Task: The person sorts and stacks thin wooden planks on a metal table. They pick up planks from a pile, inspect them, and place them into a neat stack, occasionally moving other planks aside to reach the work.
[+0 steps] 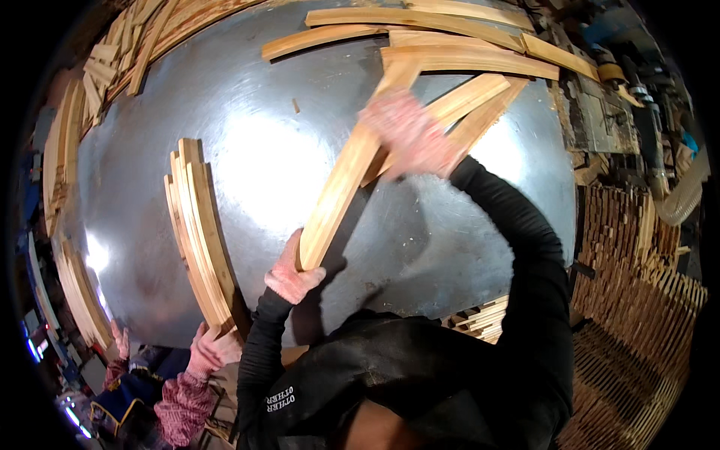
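Note:
My left hand (294, 274), in a pinkish glove, is closed around the near end of a long pale wooden board (341, 191). The board runs slantwise away from me over the metal tabletop, its far end close to other boards. Across the upper part of this board lies my right hand (416, 139), gloved the same way and smeared by motion, so whether its fingers grip cannot be made out. Just beyond and to the right of that hand, two loose boards (469, 101) lie at a slant, partly covered by it.
Several boards (450, 34) lie along the table's far edge. At left, a co-worker's gloved hand (214, 349) touches a bundle of strips (196, 225). A wood chip (295, 106) sits on the metal tabletop (420, 262). Stacked wood (622, 247) and machinery (600, 112) stand right.

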Available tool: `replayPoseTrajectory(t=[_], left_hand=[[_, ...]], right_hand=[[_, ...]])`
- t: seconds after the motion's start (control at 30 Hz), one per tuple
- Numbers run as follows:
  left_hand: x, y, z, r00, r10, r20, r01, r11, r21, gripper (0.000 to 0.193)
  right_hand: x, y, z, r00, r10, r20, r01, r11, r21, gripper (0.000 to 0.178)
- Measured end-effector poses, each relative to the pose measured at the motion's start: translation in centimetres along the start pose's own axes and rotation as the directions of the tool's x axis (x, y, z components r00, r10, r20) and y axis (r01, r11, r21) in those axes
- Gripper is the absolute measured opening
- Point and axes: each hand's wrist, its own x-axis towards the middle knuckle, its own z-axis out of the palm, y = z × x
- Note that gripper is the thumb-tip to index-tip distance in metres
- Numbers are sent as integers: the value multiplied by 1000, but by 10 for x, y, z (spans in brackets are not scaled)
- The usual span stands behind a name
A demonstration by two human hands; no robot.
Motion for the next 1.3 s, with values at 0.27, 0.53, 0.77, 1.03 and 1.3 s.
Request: replayPoseTrajectory(t=[0.27, 0.53, 0.77, 1.03, 1.3], left_hand=[[-72, -29, 6, 952, 17, 307, 196, 736, -648, 53], [-73, 1, 36, 951, -114, 289, 279, 722, -634, 22], [-94, -36, -4, 989, -147, -16, 38, 356, -934, 49], [-61, -69, -11, 988, 88, 126, 151, -401, -904, 84], [-23, -73, -5, 829, -553, -89, 268, 531, -804, 42]], right_hand=[[-26, 65, 11, 817, 445, 367, -325, 880, -346, 123], [26, 29, -8, 853, 445, 275, -268, 824, -500, 86], [2, 128, -51, 796, 592, 127, -495, 757, -426, 93], [-7, 152, -6, 766, 627, 143, -458, 689, -562, 85], [79, 13, 67, 971, 51, 235, -125, 943, 309, 34]])
